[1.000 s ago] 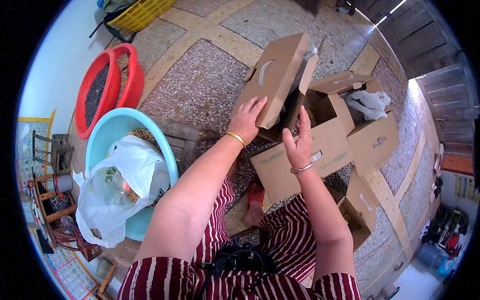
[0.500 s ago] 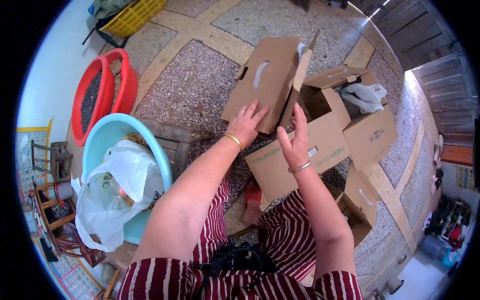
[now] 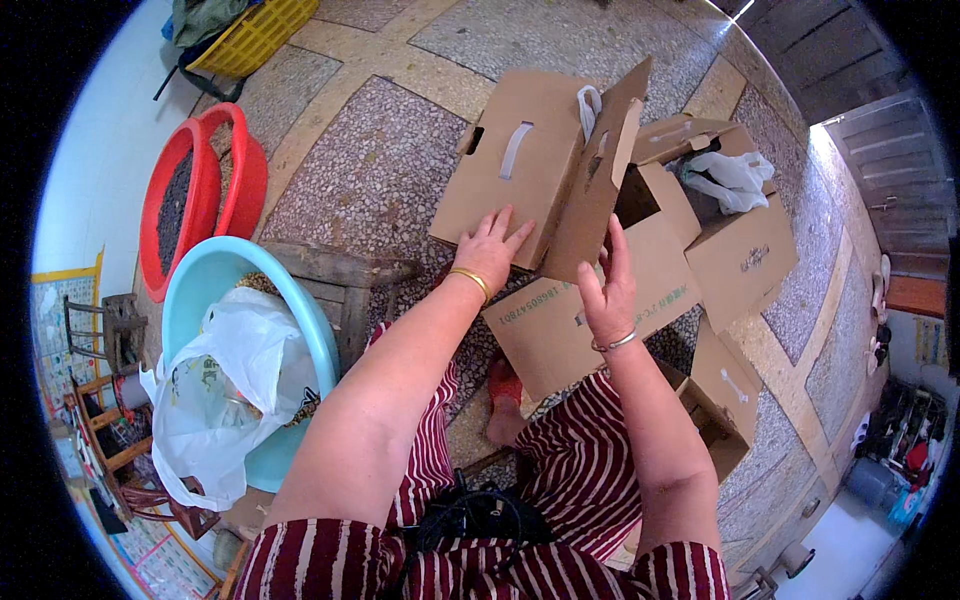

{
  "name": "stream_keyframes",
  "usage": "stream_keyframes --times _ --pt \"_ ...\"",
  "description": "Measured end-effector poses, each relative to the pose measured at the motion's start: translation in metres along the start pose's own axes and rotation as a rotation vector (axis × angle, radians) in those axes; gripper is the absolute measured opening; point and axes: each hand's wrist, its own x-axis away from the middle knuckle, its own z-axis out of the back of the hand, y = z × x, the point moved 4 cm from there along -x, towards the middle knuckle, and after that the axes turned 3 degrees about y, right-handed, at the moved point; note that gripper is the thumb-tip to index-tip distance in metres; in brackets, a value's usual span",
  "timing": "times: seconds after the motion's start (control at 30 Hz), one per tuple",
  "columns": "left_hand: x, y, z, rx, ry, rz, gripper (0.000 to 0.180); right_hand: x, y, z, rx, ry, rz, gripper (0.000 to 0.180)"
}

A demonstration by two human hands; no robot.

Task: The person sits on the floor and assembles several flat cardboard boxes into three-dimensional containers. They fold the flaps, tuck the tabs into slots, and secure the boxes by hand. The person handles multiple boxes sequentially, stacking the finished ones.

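A brown cardboard box [image 3: 490,195] with a white strap handle [image 3: 515,150] lies tilted in front of me. My left hand [image 3: 488,252], a gold bangle at its wrist, rests flat on the box's near side with fingers spread. A raised flap [image 3: 603,175] stands out along the box's right edge, and a white plastic loop [image 3: 589,108] shows at the far end of the gap. At the flap's near corner is my right hand [image 3: 610,295], thumb and fingers apart, holding nothing; whether it touches the flap I cannot tell. The inside of this box is hidden.
Other opened cartons [image 3: 740,250] stand to the right, one with a white plastic bag [image 3: 730,182] in it. On the left are a light blue basin [image 3: 325,340] holding a plastic bag, red tubs [image 3: 212,190], a wooden stool [image 3: 345,270] and a yellow basket [image 3: 255,40].
The flap has swung outward to the right, widening the gap along the box. My right hand has shifted slightly right and nearer to me. My left hand stays on the box.
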Motion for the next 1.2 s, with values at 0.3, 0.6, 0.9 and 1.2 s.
stream_keyframes --times 0.3,0.6,0.9,1.2 --pt "-0.001 -0.01 0.01 0.055 0.077 -0.028 0.062 0.002 0.01 0.017 -0.086 0.063 -0.087 0.063" --pt "0.005 -0.06 0.055 0.524 0.459 0.155 0.063 -0.001 0.023 0.035 -0.045 0.092 -0.231 0.064" --pt "0.014 -0.072 0.064 0.475 0.471 0.174 0.063 -0.027 -0.076 0.003 0.719 0.031 0.317 0.062" --pt "0.006 -0.063 0.069 0.491 0.531 0.129 0.062 -0.19 0.07 -0.015 0.477 0.332 -0.242 0.071"
